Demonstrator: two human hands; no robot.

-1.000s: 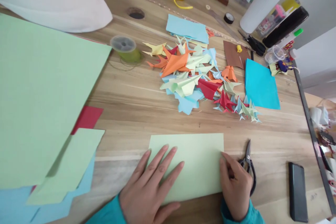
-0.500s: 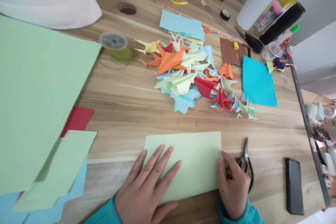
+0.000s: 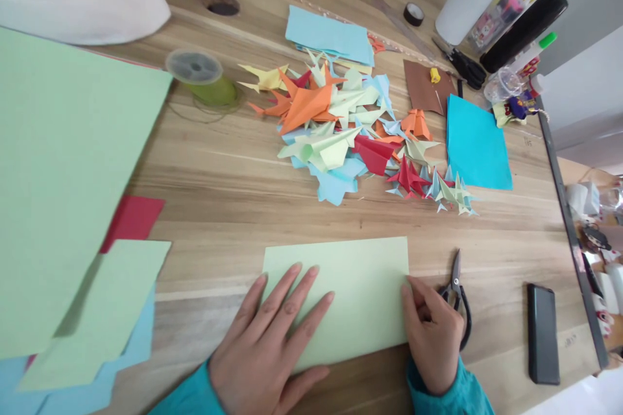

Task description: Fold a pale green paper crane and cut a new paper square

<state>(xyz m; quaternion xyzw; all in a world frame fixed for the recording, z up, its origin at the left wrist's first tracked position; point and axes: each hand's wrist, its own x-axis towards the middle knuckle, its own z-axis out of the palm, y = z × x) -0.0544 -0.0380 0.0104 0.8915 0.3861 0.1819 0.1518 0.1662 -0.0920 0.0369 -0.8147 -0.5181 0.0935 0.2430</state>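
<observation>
A pale green sheet of paper [image 3: 360, 298] lies flat on the wooden table in front of me. My left hand [image 3: 272, 343] rests palm down on its left part, fingers spread. At the sheet's right edge is my right hand [image 3: 435, 331], curled, with thumb and index finger closed on the edge; its other fingers are tucked under and partly hidden. Just right of that hand lies a pair of scissors [image 3: 456, 285] with black handles, blades pointing away, partly covered by the hand.
Beyond the sheet is a pile of folded paper shapes [image 3: 311, 104]. Bright blue paper [image 3: 479, 142] lies right of it, a phone-like black object [image 3: 543, 334] near the right edge. Large green paper [image 3: 68, 194] covers the left, near a thread spool [image 3: 202, 78].
The camera view has shifted a little, so the items on the table appear slightly higher and more to the left. Both hands keep nearly the same places on the paper.
</observation>
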